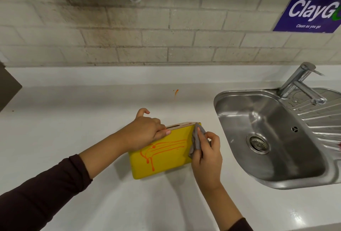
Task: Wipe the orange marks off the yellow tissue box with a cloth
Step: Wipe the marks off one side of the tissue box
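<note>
A shared pantry: white counter, steel sink with tap, tiled wall, a "Clean as you go" poster (partly cut off).

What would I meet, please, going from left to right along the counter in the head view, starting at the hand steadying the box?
left hand → orange marks on the yellow tissue box → grey cloth in the right hand → sink → tap.
</note>
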A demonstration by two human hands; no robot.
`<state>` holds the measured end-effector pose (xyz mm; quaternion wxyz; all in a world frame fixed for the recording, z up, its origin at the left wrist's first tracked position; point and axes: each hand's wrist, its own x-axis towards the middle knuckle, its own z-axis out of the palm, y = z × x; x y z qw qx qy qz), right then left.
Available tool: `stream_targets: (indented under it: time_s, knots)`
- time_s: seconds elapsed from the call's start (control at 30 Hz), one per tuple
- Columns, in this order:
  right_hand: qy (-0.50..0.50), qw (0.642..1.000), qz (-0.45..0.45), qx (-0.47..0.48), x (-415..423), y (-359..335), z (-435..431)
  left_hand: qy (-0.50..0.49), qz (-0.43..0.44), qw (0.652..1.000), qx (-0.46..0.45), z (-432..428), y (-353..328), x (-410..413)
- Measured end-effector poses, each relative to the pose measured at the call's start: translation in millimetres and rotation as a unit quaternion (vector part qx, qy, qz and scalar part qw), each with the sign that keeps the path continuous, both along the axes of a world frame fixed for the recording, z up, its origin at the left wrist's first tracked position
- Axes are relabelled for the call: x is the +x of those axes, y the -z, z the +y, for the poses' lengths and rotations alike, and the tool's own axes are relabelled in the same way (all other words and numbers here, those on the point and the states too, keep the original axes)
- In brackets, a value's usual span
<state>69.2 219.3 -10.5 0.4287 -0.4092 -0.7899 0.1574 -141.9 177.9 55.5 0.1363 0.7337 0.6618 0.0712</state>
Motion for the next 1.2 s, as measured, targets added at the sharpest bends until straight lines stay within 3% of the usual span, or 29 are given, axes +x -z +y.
stream_targets:
  time_s: [0.37,0.6,0.8,0.9,1.03,1.2]
  knots:
    - [-0.096,0.986,-0.09,0.101,18.2,10.1,-5.0,-0.017,-0.002,1.0,0.013,-2.5,-0.7,2.8]
    - [-0.01,0.999,-0.024,-0.036,-6.2,1.9,-9.9,-0.022,-0.02,1.0,0.006,3.3,0.9,-2.2]
    - [-0.138,0.987,-0.081,0.027,-5.6,5.7,-22.2,-0.036,-0.026,0.999,0.008,3.6,1.4,-2.5]
    - [-0.124,0.988,-0.087,0.039,5.2,7.7,-14.4,-0.035,-0.037,0.999,0.005,2.3,0.6,-2.7]
    - [-0.055,0.998,-0.026,-0.033,-5.2,-1.6,-10.2,-0.034,-0.048,0.998,0.003,2.0,0.9,-1.8]
    - [-0.104,0.994,-0.031,-0.026,-26.0,-8.3,-24.3,-0.046,-0.052,0.998,0.008,3.7,5.2,-3.2]
